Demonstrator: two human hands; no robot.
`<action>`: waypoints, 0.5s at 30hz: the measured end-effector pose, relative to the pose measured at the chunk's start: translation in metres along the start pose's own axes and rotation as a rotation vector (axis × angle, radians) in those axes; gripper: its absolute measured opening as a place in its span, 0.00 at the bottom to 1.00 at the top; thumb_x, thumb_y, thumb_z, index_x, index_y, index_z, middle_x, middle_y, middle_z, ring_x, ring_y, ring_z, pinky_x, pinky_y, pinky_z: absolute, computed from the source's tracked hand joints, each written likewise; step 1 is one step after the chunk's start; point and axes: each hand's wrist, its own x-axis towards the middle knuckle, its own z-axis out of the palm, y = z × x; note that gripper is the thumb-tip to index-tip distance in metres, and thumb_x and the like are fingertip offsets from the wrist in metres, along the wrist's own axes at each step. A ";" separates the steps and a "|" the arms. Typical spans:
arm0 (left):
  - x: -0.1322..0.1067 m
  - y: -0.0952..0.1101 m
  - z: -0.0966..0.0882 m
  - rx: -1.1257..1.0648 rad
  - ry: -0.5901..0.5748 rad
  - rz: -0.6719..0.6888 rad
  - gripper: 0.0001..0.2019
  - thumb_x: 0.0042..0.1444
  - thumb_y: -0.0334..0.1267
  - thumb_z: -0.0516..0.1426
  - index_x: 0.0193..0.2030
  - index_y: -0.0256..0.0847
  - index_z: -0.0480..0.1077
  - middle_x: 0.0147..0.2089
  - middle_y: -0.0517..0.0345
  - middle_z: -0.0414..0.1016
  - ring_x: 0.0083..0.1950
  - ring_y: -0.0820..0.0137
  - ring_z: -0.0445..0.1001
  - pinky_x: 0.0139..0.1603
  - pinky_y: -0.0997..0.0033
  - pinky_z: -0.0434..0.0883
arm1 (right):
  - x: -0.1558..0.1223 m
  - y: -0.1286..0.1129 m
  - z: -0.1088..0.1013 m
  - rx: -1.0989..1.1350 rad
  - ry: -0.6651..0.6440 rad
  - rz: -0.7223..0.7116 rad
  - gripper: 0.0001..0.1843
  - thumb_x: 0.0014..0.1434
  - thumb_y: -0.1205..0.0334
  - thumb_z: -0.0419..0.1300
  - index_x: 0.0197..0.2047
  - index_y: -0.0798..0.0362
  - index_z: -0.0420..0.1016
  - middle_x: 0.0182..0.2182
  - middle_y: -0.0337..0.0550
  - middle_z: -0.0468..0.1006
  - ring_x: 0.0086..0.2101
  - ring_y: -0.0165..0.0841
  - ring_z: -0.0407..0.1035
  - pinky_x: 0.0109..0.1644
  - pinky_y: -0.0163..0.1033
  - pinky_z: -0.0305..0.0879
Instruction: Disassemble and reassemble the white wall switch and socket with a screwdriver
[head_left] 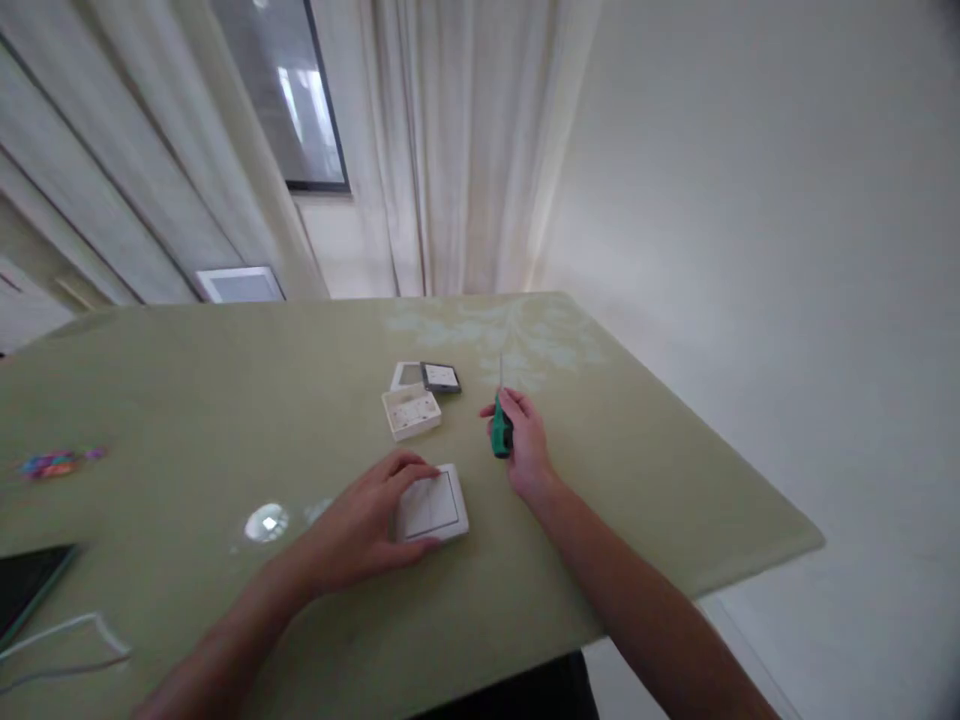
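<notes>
White square switch (441,502) with thin dark outline, on the table's (300,400) near middle, left hand (367,522) grasping its edges, right hand (528,440) clasping a green-and-black screwdriver (500,432), shaft pointing far.

White switch plate (436,506) partly behind left hand (371,515), colourful bits (51,465) blurry.

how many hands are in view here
2. The left hand is at a white panel near the table's front edge; the right hand, farther right, holds a green-handled screwdriver.
</notes>
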 end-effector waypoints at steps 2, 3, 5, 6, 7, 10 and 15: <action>-0.004 -0.004 0.000 0.027 -0.004 -0.007 0.30 0.65 0.48 0.67 0.71 0.50 0.66 0.70 0.47 0.69 0.67 0.52 0.74 0.69 0.48 0.75 | 0.001 0.001 0.000 -0.012 -0.001 -0.019 0.30 0.48 0.36 0.75 0.41 0.48 0.72 0.26 0.38 0.84 0.20 0.27 0.65 0.21 0.31 0.57; -0.006 -0.007 0.000 0.048 -0.006 -0.007 0.31 0.66 0.49 0.66 0.73 0.51 0.65 0.72 0.47 0.68 0.69 0.52 0.74 0.70 0.47 0.74 | 0.002 0.002 0.000 -0.022 -0.003 -0.034 0.30 0.49 0.36 0.75 0.41 0.48 0.72 0.27 0.38 0.84 0.20 0.27 0.66 0.21 0.32 0.57; -0.008 -0.014 0.004 0.086 0.004 -0.003 0.33 0.68 0.49 0.65 0.76 0.52 0.63 0.74 0.47 0.67 0.72 0.50 0.72 0.73 0.44 0.71 | 0.003 0.002 0.000 -0.049 -0.008 -0.079 0.29 0.51 0.35 0.73 0.41 0.48 0.72 0.27 0.39 0.84 0.20 0.28 0.66 0.22 0.32 0.58; -0.008 -0.017 0.006 0.097 0.018 0.002 0.33 0.68 0.49 0.64 0.77 0.52 0.62 0.75 0.46 0.67 0.72 0.49 0.71 0.74 0.43 0.70 | 0.004 0.002 0.000 -0.068 -0.009 -0.111 0.28 0.53 0.35 0.72 0.41 0.48 0.71 0.27 0.40 0.84 0.20 0.28 0.66 0.21 0.32 0.58; -0.007 -0.020 0.009 0.099 0.039 0.010 0.34 0.69 0.49 0.64 0.78 0.51 0.61 0.76 0.45 0.66 0.73 0.49 0.71 0.74 0.42 0.69 | 0.003 0.000 0.001 -0.091 -0.008 -0.154 0.27 0.56 0.35 0.71 0.42 0.48 0.71 0.27 0.40 0.83 0.20 0.28 0.65 0.21 0.32 0.57; 0.006 -0.027 0.020 0.051 0.126 0.041 0.34 0.68 0.47 0.64 0.77 0.47 0.63 0.76 0.41 0.67 0.73 0.47 0.70 0.74 0.40 0.70 | -0.006 -0.009 0.004 -0.181 -0.013 -0.354 0.21 0.67 0.40 0.64 0.48 0.48 0.71 0.29 0.39 0.84 0.20 0.28 0.64 0.21 0.33 0.57; 0.064 -0.015 0.045 -0.084 0.201 0.148 0.34 0.61 0.46 0.71 0.72 0.45 0.71 0.71 0.39 0.73 0.69 0.45 0.73 0.71 0.40 0.73 | -0.040 -0.020 0.006 -0.385 -0.128 -0.865 0.15 0.74 0.57 0.60 0.62 0.46 0.75 0.44 0.46 0.86 0.40 0.37 0.79 0.46 0.44 0.74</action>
